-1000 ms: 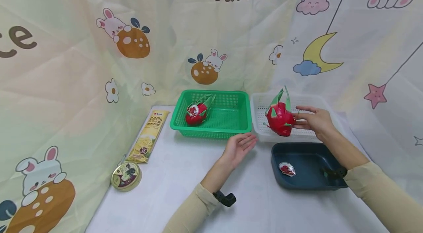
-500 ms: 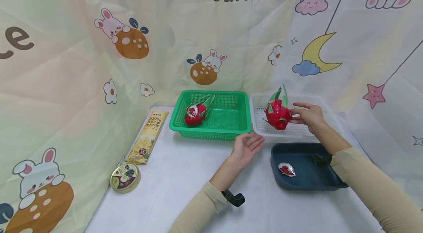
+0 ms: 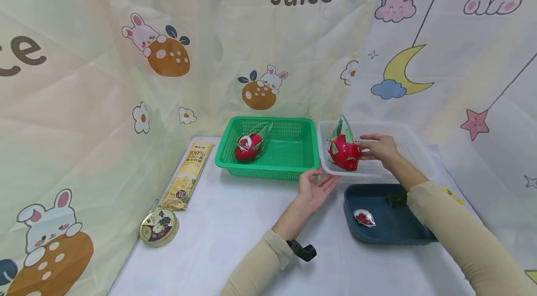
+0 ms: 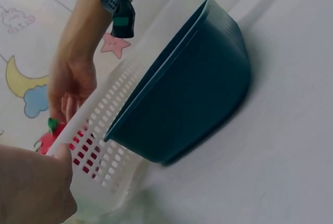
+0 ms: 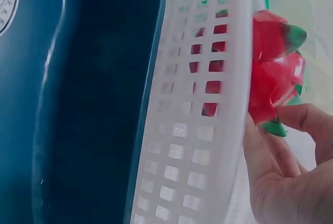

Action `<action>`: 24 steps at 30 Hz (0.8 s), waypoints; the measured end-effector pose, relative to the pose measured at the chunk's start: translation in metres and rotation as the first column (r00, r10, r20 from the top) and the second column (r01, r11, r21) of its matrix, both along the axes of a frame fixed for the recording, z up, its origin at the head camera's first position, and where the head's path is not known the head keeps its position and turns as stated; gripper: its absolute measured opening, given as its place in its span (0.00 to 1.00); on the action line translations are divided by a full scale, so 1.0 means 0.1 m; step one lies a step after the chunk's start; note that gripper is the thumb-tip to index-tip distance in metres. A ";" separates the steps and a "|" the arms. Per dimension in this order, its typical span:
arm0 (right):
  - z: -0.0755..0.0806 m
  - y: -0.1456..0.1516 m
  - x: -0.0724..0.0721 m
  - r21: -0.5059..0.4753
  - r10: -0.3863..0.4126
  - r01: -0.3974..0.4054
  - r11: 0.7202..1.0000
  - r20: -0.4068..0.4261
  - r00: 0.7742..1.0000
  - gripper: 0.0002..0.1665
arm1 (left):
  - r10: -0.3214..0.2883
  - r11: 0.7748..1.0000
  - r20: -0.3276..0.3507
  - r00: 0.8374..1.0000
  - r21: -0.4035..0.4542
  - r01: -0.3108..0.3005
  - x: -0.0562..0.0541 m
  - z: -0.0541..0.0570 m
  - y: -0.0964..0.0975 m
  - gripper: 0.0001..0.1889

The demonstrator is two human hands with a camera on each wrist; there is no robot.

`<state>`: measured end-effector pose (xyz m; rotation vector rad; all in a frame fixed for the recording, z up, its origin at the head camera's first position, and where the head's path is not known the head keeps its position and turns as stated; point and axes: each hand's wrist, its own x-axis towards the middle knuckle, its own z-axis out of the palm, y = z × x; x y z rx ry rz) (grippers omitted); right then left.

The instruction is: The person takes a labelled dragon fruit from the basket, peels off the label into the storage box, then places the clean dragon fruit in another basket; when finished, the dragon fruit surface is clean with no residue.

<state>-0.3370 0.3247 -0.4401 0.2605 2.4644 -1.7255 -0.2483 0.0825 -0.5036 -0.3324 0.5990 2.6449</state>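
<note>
A red dragon fruit with green leaf tips is inside the white basket, near its left end. My right hand pinches it from the right between thumb and fingers. In the right wrist view, the fruit shows red through the basket's mesh wall, and whether it rests on the bottom cannot be told. My left hand is at the front left corner of the white basket, palm up with loose fingers against or just beneath the rim. Another dragon fruit, bearing a round label, lies in the green basket.
A dark blue tub stands in front of the white basket, with a fruit sticker on it. On the left lie a yellow pasta packet and a round tin. Printed cloth hangs behind.
My right hand has carried the dragon fruit leftward and down into the left end of the white basket. My left hand has moved right, to that basket's corner.
</note>
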 end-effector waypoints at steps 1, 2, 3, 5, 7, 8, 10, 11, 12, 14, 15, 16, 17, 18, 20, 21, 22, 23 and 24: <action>-0.02 0.00 -0.01 0.001 0.004 -0.004 1.000 0.008 1.000 0.37 | 0.003 1.000 0.006 1.000 0.013 -0.003 0.00 -0.01 0.00 0.21; -0.03 -0.01 -0.03 0.005 0.012 -0.012 1.000 0.017 1.000 0.37 | 0.005 1.000 0.011 1.000 0.026 -0.005 0.01 -0.02 0.01 0.20; -0.04 -0.01 -0.04 0.008 0.019 -0.019 1.000 0.026 0.999 0.37 | 0.007 0.999 0.015 1.000 0.039 -0.007 0.01 -0.02 0.01 0.20; -0.06 -0.01 -0.08 0.010 0.029 -0.030 1.000 0.042 0.999 0.38 | 0.014 0.998 0.021 1.000 0.053 -0.015 0.01 -0.03 0.03 0.22; -0.07 -0.01 -0.11 0.008 0.045 -0.046 0.999 0.054 0.997 0.38 | 0.023 0.998 0.024 0.999 0.064 -0.024 0.01 -0.04 0.04 0.25; -0.07 -0.01 -0.13 0.007 0.053 -0.053 0.999 0.060 0.997 0.39 | 0.029 0.997 0.025 0.999 0.068 -0.030 0.02 -0.04 0.04 0.26; -0.09 -0.01 -0.16 0.008 0.059 -0.060 0.998 0.067 0.996 0.39 | 0.038 0.997 0.021 0.999 0.073 -0.039 0.02 -0.04 0.05 0.27; -0.09 -0.01 -0.17 0.012 0.062 -0.062 0.998 0.071 0.996 0.39 | 0.039 0.996 0.021 0.999 0.079 -0.040 0.03 -0.04 0.05 0.28; -0.10 -0.02 -0.18 0.016 0.064 -0.066 0.998 0.077 0.995 0.39 | 0.040 0.996 0.017 0.999 0.082 -0.041 0.04 -0.04 0.05 0.28; -0.12 -0.03 -0.20 0.032 0.065 -0.068 0.997 0.091 0.994 0.39 | 0.038 0.996 0.009 0.999 0.083 -0.039 0.05 -0.05 0.04 0.29; -0.13 -0.03 -0.21 0.036 0.065 -0.069 0.997 0.096 0.993 0.39 | 0.037 0.996 0.006 0.999 0.083 -0.037 0.05 -0.06 0.04 0.29; -0.15 -0.04 -0.21 0.044 0.064 -0.069 0.997 0.101 0.993 0.39 | 0.036 0.996 0.005 0.999 0.083 -0.037 0.06 -0.07 0.04 0.30; -0.16 -0.05 -0.21 0.052 0.063 -0.068 0.996 0.105 0.992 0.39 | 0.035 0.996 0.003 0.999 0.084 -0.035 0.06 -0.08 0.04 0.30; -0.17 -0.05 -0.21 0.063 0.062 -0.069 0.996 0.107 0.992 0.39 | 0.035 0.996 0.001 0.999 0.084 -0.035 0.06 -0.08 0.04 0.30; -0.17 -0.06 -0.21 0.085 0.063 -0.072 0.994 0.107 0.992 0.40 | 0.035 0.996 -0.003 0.999 0.085 -0.035 0.07 -0.08 0.03 0.30; -0.17 -0.06 -0.22 0.092 0.064 -0.074 0.993 0.105 0.992 0.39 | 0.035 0.996 -0.006 0.999 0.084 -0.034 0.07 -0.08 0.03 0.30; -0.17 -0.06 -0.23 0.102 0.064 -0.075 0.992 0.106 0.992 0.40 | 0.034 0.996 -0.008 0.999 0.084 -0.033 0.07 -0.08 0.03 0.29; -0.17 -0.07 -0.24 0.107 0.064 -0.075 0.991 0.107 0.992 0.39 | 0.034 0.996 -0.009 0.999 0.083 -0.033 0.07 -0.08 0.03 0.29; -0.17 -0.07 -0.25 0.109 0.064 -0.076 0.991 0.108 0.992 0.39 | 0.034 0.996 -0.007 0.999 0.082 -0.034 0.07 -0.07 0.03 0.29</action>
